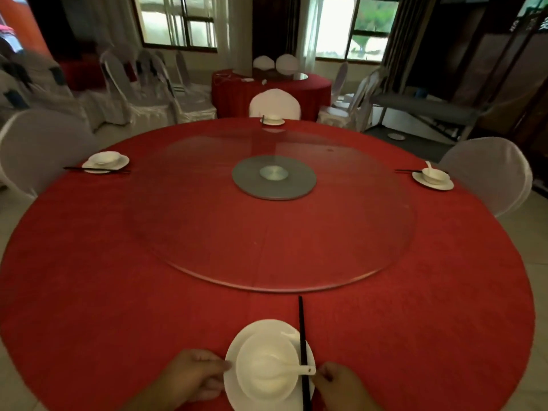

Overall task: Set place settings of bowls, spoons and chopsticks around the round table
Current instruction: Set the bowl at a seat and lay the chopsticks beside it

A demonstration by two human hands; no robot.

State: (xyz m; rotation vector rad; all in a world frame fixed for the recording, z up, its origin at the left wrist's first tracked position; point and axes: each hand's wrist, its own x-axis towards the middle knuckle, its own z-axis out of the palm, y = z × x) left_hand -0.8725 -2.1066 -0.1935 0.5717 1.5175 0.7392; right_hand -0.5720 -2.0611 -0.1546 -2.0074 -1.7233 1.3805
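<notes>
At the near edge of the round desk with the red cloth (118, 292), a small white china bowl (267, 366) sits on a white round plate (267, 327). A white china spoon (292, 369) lies in the bowl. Thin black chopsticks (302, 345) rest across the plate's right side. The left hand (192, 378) pinches the plate's left rim. The right hand (341, 387) has curled fingers by the spoon handle; I cannot tell if its grip holds anything. The china looks hard, smooth and easy to break, so hold the plate by its rim.

From my feed it's just two bare hands, left hand (194, 376) at about 7 o'clock, right hand (341, 387) at 5. No sleeves, gloves, rings or watch showing.
</notes>
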